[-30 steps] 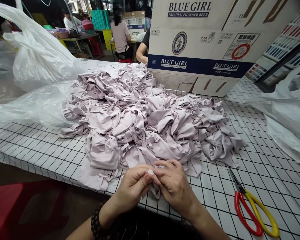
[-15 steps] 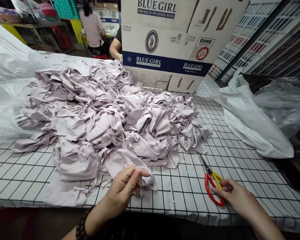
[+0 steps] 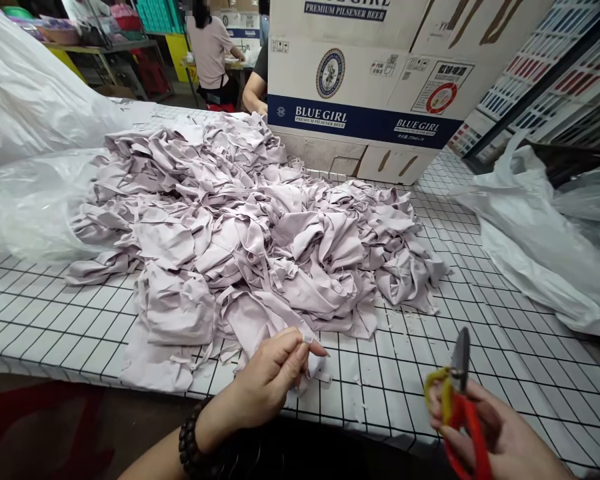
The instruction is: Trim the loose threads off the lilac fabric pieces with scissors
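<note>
My left hand is closed in a pinch on the edge of a pale mauve fabric piece at the near side of the heap; a small whitish bit shows at the fingertips. Beaded bracelet on that wrist. My right hand grips a pair of scissors with one red and one yellow handle, raised at the lower right. The dark blades point up and look closed. Behind my left hand spreads a large heap of crumpled mauve fabric pieces.
A white checked cloth covers the table, with small scraps on it. At the back stands a Blue Girl beer carton. Clear plastic lies left, a white plastic bag right. Behind are a seated person and another person's arm.
My right hand has picked the scissors up off the table and turned them blades up. My left hand keeps its pinch on the fabric. The whole view has shifted slightly.
</note>
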Tool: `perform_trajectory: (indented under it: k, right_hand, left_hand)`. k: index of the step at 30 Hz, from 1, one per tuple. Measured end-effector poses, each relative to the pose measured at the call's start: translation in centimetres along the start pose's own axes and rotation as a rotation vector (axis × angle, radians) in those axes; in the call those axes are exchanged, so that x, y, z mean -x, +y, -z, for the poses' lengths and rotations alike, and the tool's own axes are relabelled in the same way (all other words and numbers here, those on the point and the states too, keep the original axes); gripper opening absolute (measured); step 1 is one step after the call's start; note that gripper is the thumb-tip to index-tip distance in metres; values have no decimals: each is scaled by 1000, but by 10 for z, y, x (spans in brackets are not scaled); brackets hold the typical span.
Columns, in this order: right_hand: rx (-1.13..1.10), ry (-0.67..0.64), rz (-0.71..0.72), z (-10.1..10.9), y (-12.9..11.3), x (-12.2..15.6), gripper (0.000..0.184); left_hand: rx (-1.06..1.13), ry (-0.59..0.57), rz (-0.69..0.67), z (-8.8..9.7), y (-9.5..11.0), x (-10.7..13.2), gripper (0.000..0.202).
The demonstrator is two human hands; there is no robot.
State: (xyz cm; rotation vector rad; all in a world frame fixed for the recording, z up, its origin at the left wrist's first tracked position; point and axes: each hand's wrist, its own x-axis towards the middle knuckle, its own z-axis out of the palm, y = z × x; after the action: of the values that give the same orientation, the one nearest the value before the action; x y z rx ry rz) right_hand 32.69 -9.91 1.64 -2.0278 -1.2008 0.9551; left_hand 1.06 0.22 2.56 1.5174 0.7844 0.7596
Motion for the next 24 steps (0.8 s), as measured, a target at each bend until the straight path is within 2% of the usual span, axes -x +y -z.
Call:
perform_trajectory:
  k: [3,4,6,8,11,14,18,24]
  right_hand:
    - [15,-276,114,-38,-54,3,36]
    - [67,-302,157,-48,-71,4,35]
    - [205,-244,237,-61,-96,4,34]
    - [347,-135,281,-68,-110,3,35]
    - [500,-105,304,-70,-115,0,36]
    - [584,-177,345,-70,-113,-5,35]
    - [622,-235,400,-69,-114,-8,37]
    - [637,-202,502,-70,-117,-10,35]
  left_hand:
    - [-44,-5,-4,1,3,1,36]
    - [-54,-6,-3,1,4,2,35]
    - [-87,-6,-17,3,5,4,34]
    - [-126,-4,-38,5,4,6,33]
    - [-155,3,-60,7,3,6,33]
    - [-154,-8,-77,7,2,5,34]
    - [-154,-47,-73,8,1,4,30]
    - [-164,-74,-51,10,0,6,30]
